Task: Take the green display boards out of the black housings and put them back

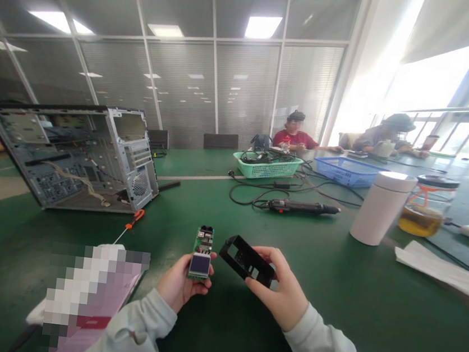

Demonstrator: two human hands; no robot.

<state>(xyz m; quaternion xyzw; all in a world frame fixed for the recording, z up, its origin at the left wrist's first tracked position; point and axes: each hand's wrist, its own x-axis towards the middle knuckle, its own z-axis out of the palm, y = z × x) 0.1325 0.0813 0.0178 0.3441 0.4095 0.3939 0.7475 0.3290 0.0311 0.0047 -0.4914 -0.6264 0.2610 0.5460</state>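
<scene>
My left hand is closed around the lower sides of a green circuit board with a small dark display and several components on its face. The board is tilted up toward me. To its right, my right hand grips a black plastic case by its right end. The case is hollow with cut-out openings, and it is held slanted. A narrow gap separates board and case, both just above the green table.
An opened computer case stands at left, a screwdriver with orange handle before it. Ahead lie a black electric screwdriver, a green basket of cables and a blue basket. A white tumbler and glass jar stand right. Two people sit beyond.
</scene>
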